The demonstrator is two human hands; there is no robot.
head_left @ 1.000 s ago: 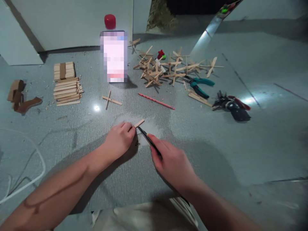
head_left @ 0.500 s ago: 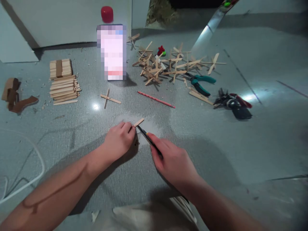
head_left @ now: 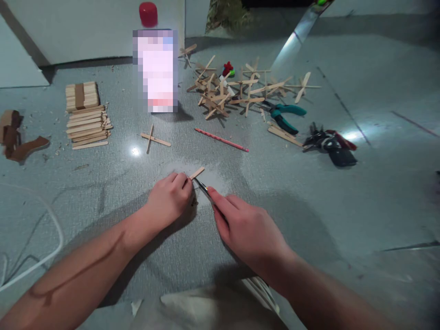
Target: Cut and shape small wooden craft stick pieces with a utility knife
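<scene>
My left hand (head_left: 172, 193) is closed on a popsicle stick (head_left: 197, 173), pressing it down low over the floor; the stick's far end pokes out past the fingers. In my right hand (head_left: 245, 220) is a slim dark craft knife (head_left: 201, 185), its tip against the stick right beside my left fingertips. The knife's exact edge is too small to make out. Pale dust (head_left: 220, 176) lies on the floor around the stick. Just beyond my hands rest two crossed popsicle sticks (head_left: 155, 139) and a red pencil (head_left: 222, 140).
Stacked popsicle sticks (head_left: 87, 126) lie at the left, near brown paper strips (head_left: 25, 146). A lit phone (head_left: 158, 73) stands upright at the back. Right of it are a pile of joined sticks (head_left: 215, 94), teal-handled pliers (head_left: 287, 117) and a black tangled bundle (head_left: 335, 149). A white cable (head_left: 57, 222) curves at left.
The whole view has shifted slightly. My hands keep nearly the same pose, with the knife still touching the stick.
</scene>
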